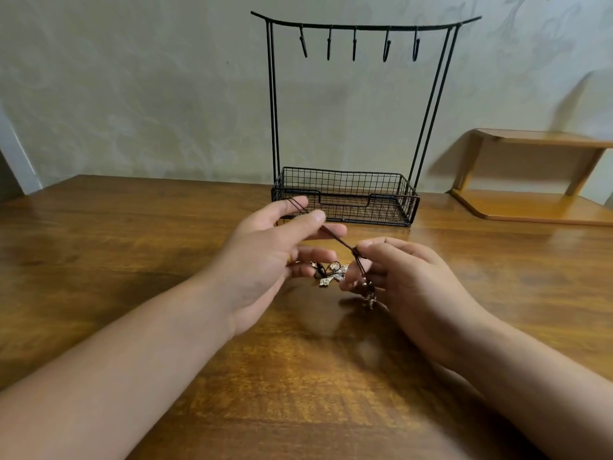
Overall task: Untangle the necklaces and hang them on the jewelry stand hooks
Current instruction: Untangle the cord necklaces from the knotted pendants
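Note:
A dark brown necklace cord (335, 239) stretches taut between my two hands above the wooden table (132, 244). My left hand (275, 257) has the cord looped over its spread, mostly straight fingers. My right hand (404, 280) pinches the cord where it bunches at a knot. Gold-coloured pendants (331, 273) lie tangled on the table between the hands, and another pendant (370, 298) hangs under my right hand. The black wire jewelry stand (358, 28) rises behind, its several hooks bare, with a mesh basket base (345, 200).
A small wooden shelf unit (530, 180) stands at the back right against the pale wall. The table's left back corner is near a white door frame (16, 154). Bare tabletop stretches to the left of my arms and in front of them.

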